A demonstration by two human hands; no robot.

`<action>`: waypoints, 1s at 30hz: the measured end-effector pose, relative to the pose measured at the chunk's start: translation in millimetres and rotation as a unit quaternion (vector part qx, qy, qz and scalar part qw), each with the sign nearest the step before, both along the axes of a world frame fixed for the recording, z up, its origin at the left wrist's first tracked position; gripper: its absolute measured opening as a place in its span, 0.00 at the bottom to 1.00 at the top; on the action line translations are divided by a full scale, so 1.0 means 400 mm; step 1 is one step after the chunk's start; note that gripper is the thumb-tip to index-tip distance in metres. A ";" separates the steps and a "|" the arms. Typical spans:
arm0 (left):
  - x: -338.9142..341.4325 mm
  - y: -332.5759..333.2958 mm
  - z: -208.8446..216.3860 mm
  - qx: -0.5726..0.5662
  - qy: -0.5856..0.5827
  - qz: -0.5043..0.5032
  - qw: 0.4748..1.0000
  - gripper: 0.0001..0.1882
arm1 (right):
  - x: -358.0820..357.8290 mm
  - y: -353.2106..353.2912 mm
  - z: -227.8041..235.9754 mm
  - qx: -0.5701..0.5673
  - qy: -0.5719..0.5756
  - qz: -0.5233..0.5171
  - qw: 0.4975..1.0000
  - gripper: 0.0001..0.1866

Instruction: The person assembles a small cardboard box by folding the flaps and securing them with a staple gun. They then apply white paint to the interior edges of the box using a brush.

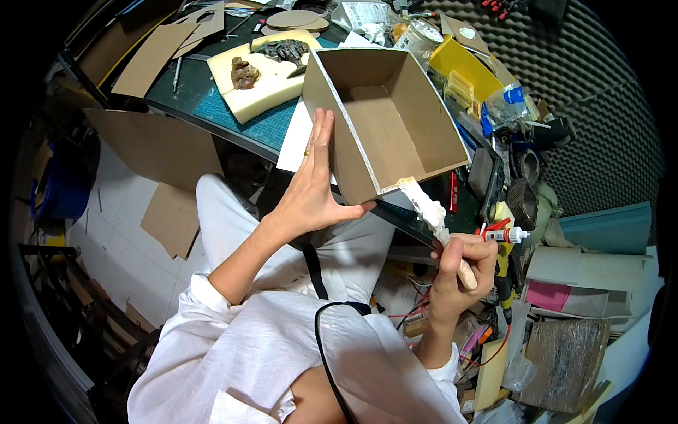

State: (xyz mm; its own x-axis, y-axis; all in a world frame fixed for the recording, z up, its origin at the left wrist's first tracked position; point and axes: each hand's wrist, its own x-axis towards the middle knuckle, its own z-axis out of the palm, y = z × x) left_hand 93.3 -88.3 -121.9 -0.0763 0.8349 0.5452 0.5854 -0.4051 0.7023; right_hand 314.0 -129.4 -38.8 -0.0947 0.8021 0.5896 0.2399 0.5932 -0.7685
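A brown board box (346, 159), open toward me, leans at the table's near edge. White paste runs along its left rim and part of its near rim. My left hand (316, 180) braces the box, its straight fingers against the left wall and its thumb at the near corner. In my right hand (462, 272) a brush (427, 208) is gripped by its short pale handle. Thick white paste coats the bristles, and their tip touches the box's near right rim. The underside of the box is hidden.
A cream foam block (247, 95) bearing dark and brown lumps lies on a teal cutting mat (208, 113). Cardboard sheets (152, 60) are at the back left. A white-capped bottle (505, 234) is beyond my right hand. Tools and packaging crowd the right side, near a yellow box (470, 67).
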 end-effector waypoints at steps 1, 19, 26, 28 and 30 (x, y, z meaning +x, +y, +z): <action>0.001 0.001 0.003 -0.006 -0.003 -0.008 1.000 0.71 | -0.001 -0.002 0.001 0.011 -0.019 0.016 1.000 0.10; -0.010 -0.006 0.013 -0.021 -0.024 -0.025 0.999 0.69 | 0.069 0.196 0.144 0.024 0.058 -0.101 0.993 0.09; 0.003 -0.001 0.032 -0.016 -0.036 -0.042 0.998 0.69 | -0.044 0.762 0.336 0.048 -0.077 0.046 0.995 0.11; 0.001 -0.005 0.030 -0.021 -0.041 -0.042 0.998 0.68 | -0.095 0.918 0.301 0.024 -0.136 -0.010 0.990 0.12; -0.003 -0.002 0.022 -0.020 -0.033 -0.030 0.999 0.70 | -0.138 1.021 0.252 -0.007 -0.194 -0.017 0.981 0.15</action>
State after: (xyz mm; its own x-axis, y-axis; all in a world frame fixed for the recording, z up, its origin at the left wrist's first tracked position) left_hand 91.9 -89.1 -113.2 -0.0600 0.8597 0.5072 0.5135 -0.4091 0.7543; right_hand 258.9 278.8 62.2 -0.2820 0.8167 0.5035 0.5352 0.5695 -0.6239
